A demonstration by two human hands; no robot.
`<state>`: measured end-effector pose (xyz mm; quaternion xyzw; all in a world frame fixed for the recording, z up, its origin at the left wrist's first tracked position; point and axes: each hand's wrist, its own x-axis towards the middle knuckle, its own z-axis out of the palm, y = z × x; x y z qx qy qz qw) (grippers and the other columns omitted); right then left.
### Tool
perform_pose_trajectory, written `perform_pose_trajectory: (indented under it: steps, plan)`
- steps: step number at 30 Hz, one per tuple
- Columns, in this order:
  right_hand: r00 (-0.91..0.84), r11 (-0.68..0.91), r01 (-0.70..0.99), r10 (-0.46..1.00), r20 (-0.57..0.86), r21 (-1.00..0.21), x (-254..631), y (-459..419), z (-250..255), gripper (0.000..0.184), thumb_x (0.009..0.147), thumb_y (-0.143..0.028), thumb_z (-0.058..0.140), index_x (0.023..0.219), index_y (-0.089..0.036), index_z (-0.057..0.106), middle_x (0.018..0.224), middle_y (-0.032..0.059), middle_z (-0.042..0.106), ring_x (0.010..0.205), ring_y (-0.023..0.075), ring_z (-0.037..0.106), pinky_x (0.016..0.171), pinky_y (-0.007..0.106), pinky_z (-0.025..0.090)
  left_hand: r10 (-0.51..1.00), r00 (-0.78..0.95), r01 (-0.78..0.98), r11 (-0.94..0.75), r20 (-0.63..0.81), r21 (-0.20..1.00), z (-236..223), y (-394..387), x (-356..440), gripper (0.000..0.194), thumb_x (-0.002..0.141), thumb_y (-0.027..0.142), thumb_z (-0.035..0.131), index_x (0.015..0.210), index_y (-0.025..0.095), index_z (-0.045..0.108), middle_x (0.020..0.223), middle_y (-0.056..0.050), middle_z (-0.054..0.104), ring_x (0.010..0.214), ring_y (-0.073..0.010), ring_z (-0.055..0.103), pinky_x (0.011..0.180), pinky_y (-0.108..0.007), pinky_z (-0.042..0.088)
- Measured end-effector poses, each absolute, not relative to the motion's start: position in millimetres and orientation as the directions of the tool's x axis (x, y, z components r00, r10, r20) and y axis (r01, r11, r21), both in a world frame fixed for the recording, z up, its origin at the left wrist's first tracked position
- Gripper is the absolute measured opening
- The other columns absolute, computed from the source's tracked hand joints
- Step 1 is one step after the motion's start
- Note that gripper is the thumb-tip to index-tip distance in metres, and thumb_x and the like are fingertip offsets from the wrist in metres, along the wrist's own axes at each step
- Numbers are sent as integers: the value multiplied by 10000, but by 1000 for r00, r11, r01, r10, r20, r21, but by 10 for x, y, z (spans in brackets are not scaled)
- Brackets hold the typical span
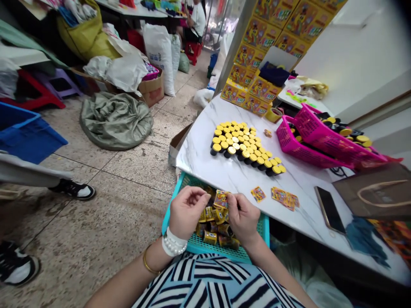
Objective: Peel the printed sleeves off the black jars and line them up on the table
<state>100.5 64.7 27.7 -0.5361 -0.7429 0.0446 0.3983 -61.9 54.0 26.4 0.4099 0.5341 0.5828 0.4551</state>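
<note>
My left hand (186, 211) and my right hand (243, 216) are held together over a teal basket (263, 229) on my lap. Both pinch a small colourful sticker label (221, 199) between their fingertips. Under my hands the basket holds several small black bottles wrapped in yellow labels (212, 236). On the white marble table (224, 171) beyond stands a cluster of several black bottles with yellow caps (244, 143). Loose stickers (284, 197) and a single sticker (258, 193) lie on the table near my right hand.
Pink baskets (308, 137) with more bottles sit at the table's right, beside a phone (330, 209) and a brown bag (379, 192). Yellow boxes (263, 47) are stacked at the back. A grey sack (115, 119), a blue crate (25, 132) and someone's shoes (74, 189) are on the floor.
</note>
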Motion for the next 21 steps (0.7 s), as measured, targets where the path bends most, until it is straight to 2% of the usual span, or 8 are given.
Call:
perform_pose_trajectory:
  steps: [2,4,7,10,13,15,18,21]
  plan:
    - [-134,444,754,825,549,-484,986,648,283,302,973,-236,510,680,-199,573,535,-24,550,455,103,498,485,237,366,981,-187,-24,-55,50,998,260,539,-631,124,810,273,698,733,180,727,709,-20,629,648,-134,560,602,-244,453]
    - [-169,471,745,818,549,-472,960,640,272,296,974,-230,508,689,-198,583,553,-14,579,466,107,521,498,239,381,988,-141,-1,-71,70,998,247,539,-626,114,812,265,698,745,192,755,716,-28,643,671,-146,579,623,-257,462]
    - [-210,494,746,811,546,-447,930,638,242,300,978,-229,497,697,-200,597,564,-2,609,473,115,541,501,245,388,991,-123,-16,-61,59,998,218,545,-610,88,794,263,716,760,201,769,716,-35,654,686,-159,595,642,-271,473]
    - [-235,513,742,802,549,-431,935,669,230,301,979,-226,486,707,-196,613,566,5,619,479,119,556,504,245,393,984,-174,-58,-37,27,998,195,563,-616,73,767,262,735,756,193,755,736,-34,664,688,-158,594,647,-267,477]
    - [-157,464,748,819,552,-475,968,721,250,294,974,-242,500,704,-194,604,546,-8,583,471,115,530,492,240,381,967,-237,-166,56,-95,984,177,592,-637,134,776,315,728,778,182,710,710,-10,649,626,-139,562,612,-255,470]
    - [-121,443,742,827,549,-503,984,747,266,290,971,-250,510,698,-195,594,539,-15,562,469,111,512,486,237,371,969,-204,-209,92,-136,974,163,607,-643,164,791,339,716,822,178,708,736,-14,663,635,-141,568,621,-259,477]
    - [-155,460,726,834,530,-512,984,751,265,290,972,-253,507,704,-196,601,553,-9,576,478,112,519,496,239,379,989,-124,-174,64,-87,983,142,610,-629,152,792,320,713,826,174,734,790,-35,684,707,-159,595,676,-274,489]
    - [-185,469,736,833,522,-488,977,723,234,292,974,-250,499,712,-195,617,567,1,602,486,118,537,513,243,394,988,-138,-160,42,-64,986,130,590,-612,136,774,307,730,796,173,731,753,-25,660,690,-150,580,661,-261,477]
